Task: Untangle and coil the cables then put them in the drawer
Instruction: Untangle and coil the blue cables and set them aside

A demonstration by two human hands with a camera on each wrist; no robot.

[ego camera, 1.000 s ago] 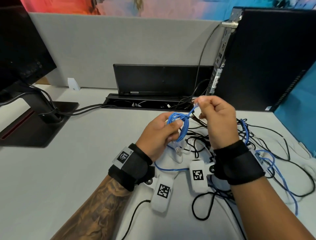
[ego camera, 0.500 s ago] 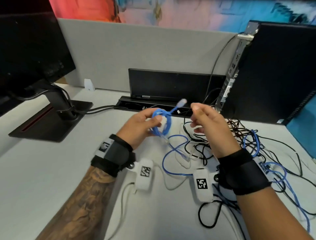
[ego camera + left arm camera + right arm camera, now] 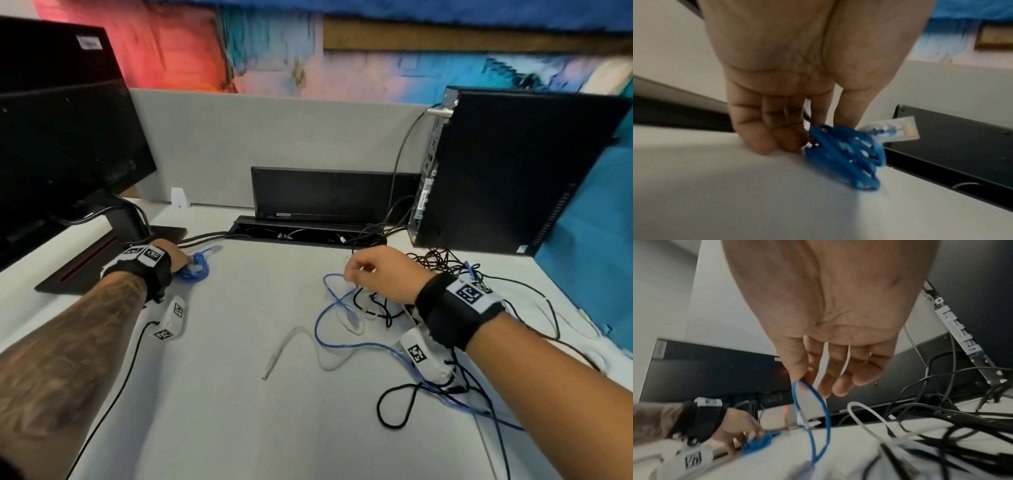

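Observation:
A small coiled blue cable [image 3: 196, 270] [image 3: 844, 155] lies on the white desk [image 3: 239, 394] beside the monitor stand, its clear plug [image 3: 892, 128] sticking out. My left hand [image 3: 185, 264] [image 3: 824, 129] pinches the coil's top with thumb and forefinger while the other fingertips touch the desk. My right hand [image 3: 350, 274] [image 3: 807, 386] hovers over the cable pile and pinches a loop of a second, loose blue cable [image 3: 322, 329] [image 3: 818, 410] between thumb and forefinger. That cable trails right into a tangle of black cables [image 3: 445, 270] [image 3: 941, 418].
A monitor [image 3: 61, 137] on a black stand [image 3: 102, 263] fills the left. A black computer case [image 3: 513, 171] stands at the right, with an open cable slot [image 3: 301, 234] along the desk's back. A thin white cable [image 3: 298, 346] lies mid-desk.
My left hand carried the blue coil left and down onto the desk by the monitor stand. My right hand let go of the coil's end, dropped to the pile and pinched the loose blue cable.

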